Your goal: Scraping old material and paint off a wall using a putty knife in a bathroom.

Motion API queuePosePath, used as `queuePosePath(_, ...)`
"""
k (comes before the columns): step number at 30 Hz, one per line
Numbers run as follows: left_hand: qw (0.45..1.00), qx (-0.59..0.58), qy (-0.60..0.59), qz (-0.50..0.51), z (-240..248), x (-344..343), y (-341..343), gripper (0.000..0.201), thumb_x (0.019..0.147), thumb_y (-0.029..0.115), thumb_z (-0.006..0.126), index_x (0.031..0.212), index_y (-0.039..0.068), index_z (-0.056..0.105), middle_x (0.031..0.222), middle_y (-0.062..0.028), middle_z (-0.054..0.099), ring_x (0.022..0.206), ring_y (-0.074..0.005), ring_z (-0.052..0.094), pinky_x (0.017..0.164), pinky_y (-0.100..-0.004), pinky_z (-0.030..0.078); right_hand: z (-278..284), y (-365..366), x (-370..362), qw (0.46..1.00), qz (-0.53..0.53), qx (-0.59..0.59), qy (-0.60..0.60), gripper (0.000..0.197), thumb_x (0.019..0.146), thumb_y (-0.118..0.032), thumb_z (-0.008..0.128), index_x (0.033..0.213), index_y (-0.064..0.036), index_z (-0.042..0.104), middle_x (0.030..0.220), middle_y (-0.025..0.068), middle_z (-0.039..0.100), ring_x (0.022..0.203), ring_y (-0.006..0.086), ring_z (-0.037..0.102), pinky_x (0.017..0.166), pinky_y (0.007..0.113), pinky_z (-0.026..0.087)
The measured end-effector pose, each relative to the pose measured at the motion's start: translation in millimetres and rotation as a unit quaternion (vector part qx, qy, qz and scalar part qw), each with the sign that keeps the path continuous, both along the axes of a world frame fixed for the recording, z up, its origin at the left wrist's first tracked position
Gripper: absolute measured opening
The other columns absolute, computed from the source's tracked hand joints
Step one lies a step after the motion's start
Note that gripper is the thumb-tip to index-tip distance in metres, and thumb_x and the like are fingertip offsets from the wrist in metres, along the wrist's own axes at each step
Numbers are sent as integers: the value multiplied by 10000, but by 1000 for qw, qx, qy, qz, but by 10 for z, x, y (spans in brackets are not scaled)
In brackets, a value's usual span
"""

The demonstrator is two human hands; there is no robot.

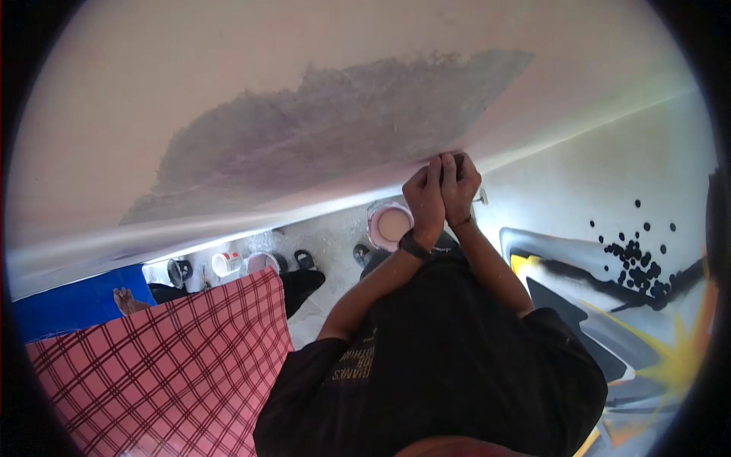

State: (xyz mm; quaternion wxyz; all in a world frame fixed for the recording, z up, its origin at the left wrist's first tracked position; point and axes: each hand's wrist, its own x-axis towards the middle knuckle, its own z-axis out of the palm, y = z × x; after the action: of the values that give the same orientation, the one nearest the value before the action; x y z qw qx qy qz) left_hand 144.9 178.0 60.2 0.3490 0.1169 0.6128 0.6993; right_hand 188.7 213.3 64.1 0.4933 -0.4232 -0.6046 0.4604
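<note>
Both hands meet at the lower right end of a rough grey patch (327, 126) on the pale wall (228, 46). My left hand (424, 196) is closed, a dark band round its wrist, its thumb side against the other hand. Beside it, my right hand (462, 190) is closed too, its curled fingers at the wall. A small dark shape shows between the fingertips; they hide most of it, and its kind cannot be made out. Below the hands stands a pink-rimmed bucket (394, 225) of pale pinkish liquid.
Left on the floor are a white and red tub (226, 264), another pink bucket (263, 263) and dark sandals (304, 260). A bare foot (128, 302) shows by a blue panel (84, 301). A red checked sheet (175, 365) lies nearer. The right wall (586, 160) carries painted shapes.
</note>
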Motion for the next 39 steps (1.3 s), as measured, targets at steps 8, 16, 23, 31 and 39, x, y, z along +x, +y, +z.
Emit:
queuePosePath(8, 1000, -15, 13, -22, -37, 58, 3, 416, 985, 324, 607, 843, -58, 691, 770, -19, 640, 747, -93, 527, 672, -259, 449, -8, 155, 26, 1000, -7, 0, -18, 208, 941, -157, 605, 854, 25, 656, 681, 115, 668, 602, 116, 578, 569, 302, 474)
queuePosePath(16, 999, 4, -27, 31, -92, 170, 38, 426, 980, 293, 610, 759, -68, 656, 641, -17, 581, 659, -75, 449, 581, -279, 381, -30, 69, 92, 1000, -10, -13, -7, 214, 950, -148, 598, 854, 36, 651, 677, 116, 668, 605, 122, 587, 570, 301, 478)
queuePosePath(23, 1000, -19, 23, -3, -162, 160, 58, 419, 997, 307, 587, 799, -52, 674, 731, -13, 619, 710, -86, 513, 630, -252, 433, -76, 79, 151, 999, -22, -11, -32, 232, 965, -160, 593, 826, 22, 629, 652, 56, 633, 597, 79, 522, 544, 269, 440)
queuePosePath(31, 999, 0, -2, 38, -105, 237, 92, 441, 976, 294, 615, 735, -75, 635, 602, -22, 551, 624, -76, 422, 552, -286, 366, -117, 136, 164, 1000, -9, -18, -11, 219, 956, -162, 597, 852, 27, 638, 675, 93, 651, 606, 106, 559, 569, 286, 465)
queuePosePath(39, 999, -33, 26, 6, -142, 227, 81, 415, 989, 316, 600, 822, -52, 692, 701, -14, 621, 680, -85, 491, 608, -262, 418, -138, 173, 217, 1000, 6, -21, 1, 237, 947, -186, 607, 852, 28, 651, 702, 134, 685, 604, 148, 607, 582, 314, 492)
